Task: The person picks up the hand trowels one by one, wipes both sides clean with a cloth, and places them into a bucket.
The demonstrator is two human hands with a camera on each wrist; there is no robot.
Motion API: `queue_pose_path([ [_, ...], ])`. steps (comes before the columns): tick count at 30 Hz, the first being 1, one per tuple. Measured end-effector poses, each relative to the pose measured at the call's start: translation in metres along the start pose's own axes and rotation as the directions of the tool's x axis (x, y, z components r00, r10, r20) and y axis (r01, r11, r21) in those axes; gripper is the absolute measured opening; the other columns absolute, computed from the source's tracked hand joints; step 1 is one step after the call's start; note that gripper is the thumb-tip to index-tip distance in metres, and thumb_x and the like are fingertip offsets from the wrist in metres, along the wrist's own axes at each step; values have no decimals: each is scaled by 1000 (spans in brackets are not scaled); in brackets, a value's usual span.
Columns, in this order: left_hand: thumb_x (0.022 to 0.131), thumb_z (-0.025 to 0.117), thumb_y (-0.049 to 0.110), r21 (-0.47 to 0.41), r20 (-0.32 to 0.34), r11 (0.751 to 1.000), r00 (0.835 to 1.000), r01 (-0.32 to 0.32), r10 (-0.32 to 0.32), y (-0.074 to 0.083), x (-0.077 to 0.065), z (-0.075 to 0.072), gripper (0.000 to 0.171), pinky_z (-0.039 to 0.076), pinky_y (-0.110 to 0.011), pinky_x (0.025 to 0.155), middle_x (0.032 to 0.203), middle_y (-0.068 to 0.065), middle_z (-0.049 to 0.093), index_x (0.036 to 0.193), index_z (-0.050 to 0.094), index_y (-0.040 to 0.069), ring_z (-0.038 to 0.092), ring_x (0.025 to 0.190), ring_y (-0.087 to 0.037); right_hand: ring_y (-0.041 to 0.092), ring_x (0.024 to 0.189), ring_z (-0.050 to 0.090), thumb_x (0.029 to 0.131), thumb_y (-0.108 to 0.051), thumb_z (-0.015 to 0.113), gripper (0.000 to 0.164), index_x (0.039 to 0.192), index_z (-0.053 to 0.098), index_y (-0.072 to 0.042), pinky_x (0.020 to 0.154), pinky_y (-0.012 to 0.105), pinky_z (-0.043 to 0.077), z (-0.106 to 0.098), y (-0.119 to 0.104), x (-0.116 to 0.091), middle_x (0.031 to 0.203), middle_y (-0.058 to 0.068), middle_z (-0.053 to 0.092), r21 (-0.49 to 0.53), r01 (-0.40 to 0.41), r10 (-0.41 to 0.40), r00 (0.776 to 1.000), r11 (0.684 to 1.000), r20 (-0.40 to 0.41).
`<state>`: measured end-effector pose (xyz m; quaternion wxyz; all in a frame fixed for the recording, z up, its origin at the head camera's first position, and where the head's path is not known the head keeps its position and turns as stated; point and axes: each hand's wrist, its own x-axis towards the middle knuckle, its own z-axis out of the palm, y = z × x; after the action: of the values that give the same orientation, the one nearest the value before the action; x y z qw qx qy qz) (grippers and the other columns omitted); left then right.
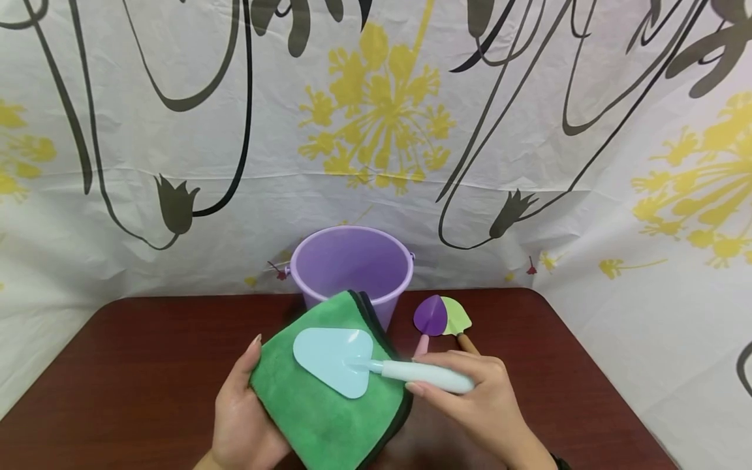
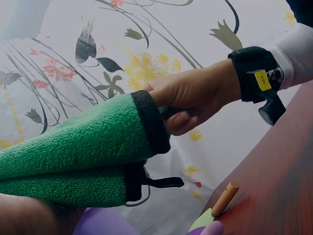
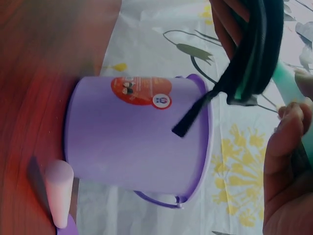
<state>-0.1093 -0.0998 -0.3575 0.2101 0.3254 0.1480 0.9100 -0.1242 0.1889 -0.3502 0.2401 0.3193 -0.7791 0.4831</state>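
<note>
A folded green cloth with a black border is held up in my left hand, thumb along its left edge and the other fingers hidden beneath. My right hand pinches the pale handle of a light blue toy shovel between thumb and fingers. The shovel's rounded triangular blade lies over the face of the cloth. In the left wrist view, the cloth shows its folded layers and a black loop, and it hides the shovel's blade.
Behind the cloth a purple bucket stands near the table's back edge. To its right lie a purple toy shovel with a pink handle and a light green one with a brown handle. A patterned sheet hangs behind the dark red table.
</note>
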Motion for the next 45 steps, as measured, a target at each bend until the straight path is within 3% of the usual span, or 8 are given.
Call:
queue_pose_path([
  [6, 106, -12, 45, -12, -9, 1000, 1000, -4, 4, 4, -1, -1, 79, 42, -35, 118, 147, -10, 53, 149, 40, 4, 53, 135, -23, 1, 70, 64, 72, -10, 91, 30, 98, 79, -19, 63, 13, 52, -5, 1, 2, 86, -4, 78, -100, 18, -15, 1000, 995, 26],
  [9, 107, -12, 42, 16, -26, 1000, 1000, 4, -4, 7, -2, -2, 77, 42, -35, 118, 147, -9, 53, 148, 40, 5, 53, 134, -22, -1, 69, 63, 72, -12, 92, 29, 97, 78, -21, 75, 10, 51, -6, 3, 3, 85, -8, 77, -135, 43, -37, 998, 990, 49],
  [13, 107, -11, 38, 33, -45, 999, 999, 6, -4, 13, -4, -2, 73, 41, -36, 118, 147, -8, 51, 147, 40, 5, 51, 135, -22, -3, 68, 62, 73, -15, 91, 29, 97, 78, -25, 105, 10, 42, -9, 5, 4, 85, -13, 76, -178, 52, -41, 997, 983, 66],
  [16, 108, -11, 36, 47, -48, 999, 999, 4, -2, 17, -6, -2, 71, 41, -36, 119, 147, -8, 51, 147, 40, 5, 50, 137, -21, -3, 69, 63, 74, -16, 91, 29, 97, 77, -27, 114, 13, 36, -11, 5, 5, 85, -16, 75, -192, 41, -27, 997, 980, 71],
  [25, 109, -8, 41, 95, -50, 995, 998, 40, -36, 30, -5, 2, 74, 43, -36, 116, 146, -9, 53, 149, 40, 3, 52, 134, -22, -1, 70, 64, 76, -13, 90, 28, 97, 77, -26, 115, 14, 35, -14, 6, 6, 87, -14, 76, -156, 25, -10, 995, 987, 97],
  [36, 108, -10, 41, 99, -14, 995, 1000, 6, -4, 43, -6, 4, 76, 41, -39, 119, 151, -12, 50, 152, 36, 1, 49, 140, -25, 0, 67, 62, 75, -13, 90, 28, 97, 77, -27, 112, 14, 37, -18, 7, 6, 86, -17, 74, -165, -13, 30, 995, 986, 99],
  [41, 109, -9, 37, 177, -45, 984, 999, -5, 13, 41, -7, 1, 72, 44, -37, 115, 148, -9, 52, 150, 39, 3, 52, 135, -22, -2, 67, 61, 76, -13, 90, 28, 96, 77, -27, 115, 13, 35, -14, 7, 5, 83, -15, 75, -161, 7, 8, 995, 987, 95],
  [45, 110, -8, 33, 242, -77, 970, 997, -10, 30, 38, -8, -2, 67, 47, -34, 112, 145, -5, 53, 148, 40, 7, 54, 131, -18, -2, 67, 61, 75, -13, 90, 28, 96, 77, -26, 94, 8, 46, -4, 8, 4, 82, -14, 74, -164, 35, -23, 997, 986, 74],
])
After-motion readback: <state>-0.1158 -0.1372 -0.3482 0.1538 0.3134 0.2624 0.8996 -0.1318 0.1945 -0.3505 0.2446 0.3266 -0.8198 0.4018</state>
